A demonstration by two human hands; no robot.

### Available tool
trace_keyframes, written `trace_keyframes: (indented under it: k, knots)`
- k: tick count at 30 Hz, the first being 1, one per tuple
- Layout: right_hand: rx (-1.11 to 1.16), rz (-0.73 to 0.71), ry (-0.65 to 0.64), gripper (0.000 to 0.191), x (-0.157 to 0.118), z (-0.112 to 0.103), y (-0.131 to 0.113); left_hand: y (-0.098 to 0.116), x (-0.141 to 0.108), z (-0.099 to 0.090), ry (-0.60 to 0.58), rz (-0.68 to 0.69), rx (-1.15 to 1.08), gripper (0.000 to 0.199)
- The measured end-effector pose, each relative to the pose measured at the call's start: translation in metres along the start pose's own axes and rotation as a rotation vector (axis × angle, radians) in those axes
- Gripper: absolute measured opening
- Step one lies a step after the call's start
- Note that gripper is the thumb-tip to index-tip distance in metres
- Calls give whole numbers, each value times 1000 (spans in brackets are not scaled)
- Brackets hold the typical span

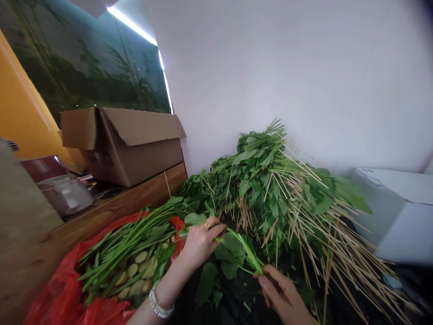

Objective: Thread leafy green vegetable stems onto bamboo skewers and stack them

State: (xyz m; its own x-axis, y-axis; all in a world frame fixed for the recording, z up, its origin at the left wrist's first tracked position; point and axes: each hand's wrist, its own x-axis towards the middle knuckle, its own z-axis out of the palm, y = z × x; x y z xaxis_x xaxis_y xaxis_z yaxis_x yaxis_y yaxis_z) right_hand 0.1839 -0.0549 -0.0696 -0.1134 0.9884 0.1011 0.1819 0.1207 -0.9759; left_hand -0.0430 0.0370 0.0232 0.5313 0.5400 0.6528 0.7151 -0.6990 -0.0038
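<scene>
A bright green leafy vegetable stalk (248, 253) spans the space between my two hands, tilted down to the right. My left hand (201, 241), wearing a ring and a beaded bracelet, pinches its upper left part. At the lower right end my right hand (282, 291) grips the stalk between thumb and fingers. Broad leaves (232, 257) hang below it. Just left of my left wrist lies an open red plastic bag (64, 280) with long green stalks (125, 248) and pale round vegetable slices (132, 270) inside.
Behind my hands a big heap of leafy greens on thin wooden skewers (260, 176) leans against the white wall (287, 67); skewer ends (348, 253) jut right. A white box (395, 207) stands at right. At left are a cardboard box (135, 153) and a whitish tub (67, 194).
</scene>
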Motion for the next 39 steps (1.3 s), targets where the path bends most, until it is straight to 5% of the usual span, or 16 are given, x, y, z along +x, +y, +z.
trace_keyframes:
  k: [8, 12, 18, 21, 25, 30, 34, 39]
  knots:
    - [-114, -3, 91, 43, -3, 2, -1, 15, -3, 13, 10, -151, 116, 12]
    - [-48, -16, 113, 45, -1, 2, -3, 20, 5, 16, 174, -347, -54, 6]
    - [289, 189, 139, 50, 3, 1, 4, -14, 16, -8, 480, -590, -173, 9]
    - [382, 276, 100, 53, 3, 2, 1, -20, 13, -15, 433, -599, -198, 16]
    - [483, 268, 7, 46, 1, 3, -4, -3, 7, -8, 312, -566, -268, 20]
    - [612, 267, -69, 48, 3, 3, -2, 16, 1, 18, 68, -236, -214, 17]
    - [556, 278, -84, 48, 2, 2, -7, 13, -2, 36, 31, -108, -60, 33]
    - [485, 286, -122, 50, -2, 1, -16, 12, -2, 43, 15, -123, -17, 24]
